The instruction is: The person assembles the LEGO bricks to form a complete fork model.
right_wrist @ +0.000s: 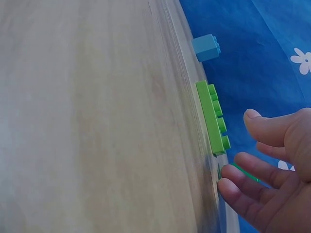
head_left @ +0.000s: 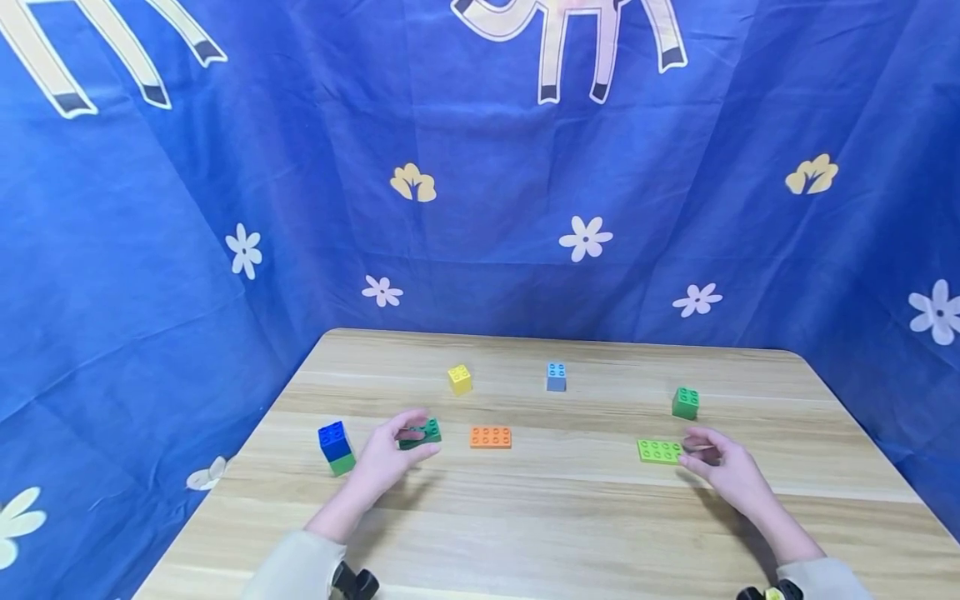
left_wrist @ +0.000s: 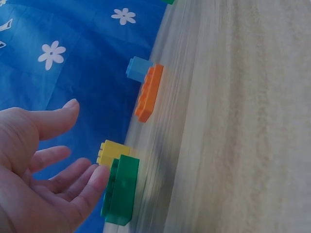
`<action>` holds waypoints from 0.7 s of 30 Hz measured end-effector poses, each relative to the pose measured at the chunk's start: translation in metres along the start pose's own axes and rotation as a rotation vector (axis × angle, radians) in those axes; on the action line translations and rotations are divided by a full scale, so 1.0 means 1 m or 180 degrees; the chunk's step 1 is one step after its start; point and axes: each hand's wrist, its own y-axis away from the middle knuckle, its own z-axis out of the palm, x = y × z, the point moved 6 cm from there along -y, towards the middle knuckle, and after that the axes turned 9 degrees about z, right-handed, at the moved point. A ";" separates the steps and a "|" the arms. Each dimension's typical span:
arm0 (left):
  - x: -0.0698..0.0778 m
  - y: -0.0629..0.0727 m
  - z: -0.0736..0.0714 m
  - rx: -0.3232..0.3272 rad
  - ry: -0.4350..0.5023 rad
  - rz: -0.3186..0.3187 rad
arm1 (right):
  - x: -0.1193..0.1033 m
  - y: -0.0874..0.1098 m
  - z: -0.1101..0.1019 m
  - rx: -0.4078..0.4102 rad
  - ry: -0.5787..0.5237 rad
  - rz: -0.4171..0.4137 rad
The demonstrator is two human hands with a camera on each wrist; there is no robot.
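Note:
My left hand (head_left: 385,457) hovers at a dark green brick (head_left: 432,430) on the left of the table, thumb and fingers spread apart and nothing between them. In the left wrist view, the fingertips overlap the studded side of that green brick (left_wrist: 124,189). On the right, my right hand (head_left: 726,473) is beside the end of a thin lime green brick (head_left: 659,452). Its fingers are loosely bent and hold nothing; the right wrist view shows them a little apart from the lime brick (right_wrist: 212,119). A flat orange brick (head_left: 491,437) lies between the hands.
Left of my left hand, a dark blue brick (head_left: 332,439) sits stacked on a green brick (head_left: 342,464). Farther back stand a yellow brick (head_left: 460,380), a light blue brick (head_left: 556,377) and a green brick (head_left: 685,403). A blue patterned cloth (head_left: 480,200) hangs behind the wooden table (head_left: 525,525).

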 end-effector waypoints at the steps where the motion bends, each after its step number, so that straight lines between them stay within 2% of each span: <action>1: 0.000 -0.001 0.001 -0.0011 0.0003 -0.0014 | 0.000 0.000 0.000 -0.0013 0.0000 0.0017; 12: 0.000 -0.015 0.024 -0.0137 0.0019 -0.0031 | -0.001 -0.006 0.003 -0.0088 0.0092 -0.0058; 21: 0.003 -0.021 0.039 -0.0266 0.0021 -0.0018 | 0.001 -0.009 0.007 -0.0187 0.0170 -0.0049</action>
